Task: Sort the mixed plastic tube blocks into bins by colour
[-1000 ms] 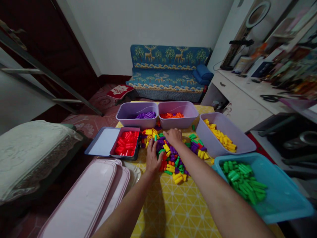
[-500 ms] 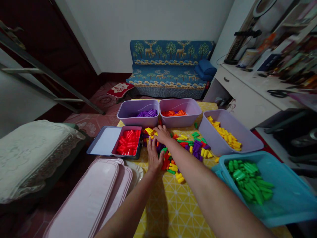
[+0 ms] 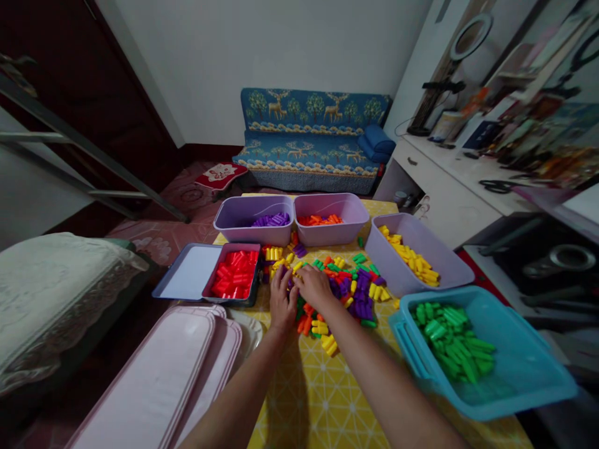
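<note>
Three lilac tubs stand across the middle of the frame: one [image 3: 253, 218] holds purple pieces, one [image 3: 327, 215] orange, and the third [image 3: 416, 252], further right, yellow. One blue bin [image 3: 486, 349] at lower right holds green pieces, and one small tray [image 3: 234, 274] left of centre holds red ones, with its lid [image 3: 187, 277] beside it. Two pink lids [image 3: 159, 380] are stacked at lower left. The loose pile of mixed pieces [image 3: 349, 287] lies on the yellow cloth [image 3: 322, 393] at frame centre. The left hand [image 3: 281, 299] and right hand [image 3: 312, 285] rest side by side on the pile's left edge, fingers curled down among pieces; whether either grips one cannot be told. Half a second ago the right hand reached further up, near the lilac tubs; it has drawn back beside the left.
</note>
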`<state>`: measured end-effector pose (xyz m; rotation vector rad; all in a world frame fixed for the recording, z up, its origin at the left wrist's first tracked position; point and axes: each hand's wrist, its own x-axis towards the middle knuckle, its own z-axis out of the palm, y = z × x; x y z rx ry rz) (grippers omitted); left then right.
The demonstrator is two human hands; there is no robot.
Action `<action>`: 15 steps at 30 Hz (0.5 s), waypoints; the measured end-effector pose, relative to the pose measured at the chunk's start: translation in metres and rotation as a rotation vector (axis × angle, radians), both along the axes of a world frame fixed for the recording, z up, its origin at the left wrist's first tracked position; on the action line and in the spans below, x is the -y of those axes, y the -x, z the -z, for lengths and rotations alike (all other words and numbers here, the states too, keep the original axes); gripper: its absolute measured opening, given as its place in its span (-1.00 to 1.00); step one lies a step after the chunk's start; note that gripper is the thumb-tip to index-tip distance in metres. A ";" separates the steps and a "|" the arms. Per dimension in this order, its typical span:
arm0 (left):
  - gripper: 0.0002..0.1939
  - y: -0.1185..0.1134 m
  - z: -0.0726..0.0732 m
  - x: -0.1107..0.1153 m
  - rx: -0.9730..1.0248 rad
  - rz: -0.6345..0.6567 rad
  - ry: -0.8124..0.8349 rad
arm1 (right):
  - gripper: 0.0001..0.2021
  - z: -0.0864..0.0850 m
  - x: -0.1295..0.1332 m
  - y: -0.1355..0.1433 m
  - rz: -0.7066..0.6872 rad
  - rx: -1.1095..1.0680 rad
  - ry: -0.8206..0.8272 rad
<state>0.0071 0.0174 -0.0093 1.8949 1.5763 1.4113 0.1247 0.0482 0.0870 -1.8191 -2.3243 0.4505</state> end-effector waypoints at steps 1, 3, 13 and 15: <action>-0.55 0.000 0.001 -0.001 -0.007 0.002 0.003 | -0.68 0.000 0.006 -0.004 0.000 -0.025 -0.014; -0.59 0.000 0.002 -0.002 -0.021 0.003 0.005 | -0.68 0.000 0.015 -0.013 -0.007 -0.124 -0.046; -0.65 -0.001 0.004 -0.002 -0.058 -0.020 0.001 | -0.61 0.022 0.005 -0.091 0.483 -0.342 -0.418; -0.65 -0.001 0.004 -0.002 -0.062 -0.025 0.005 | -0.52 0.031 0.007 -0.102 0.573 -0.202 -0.326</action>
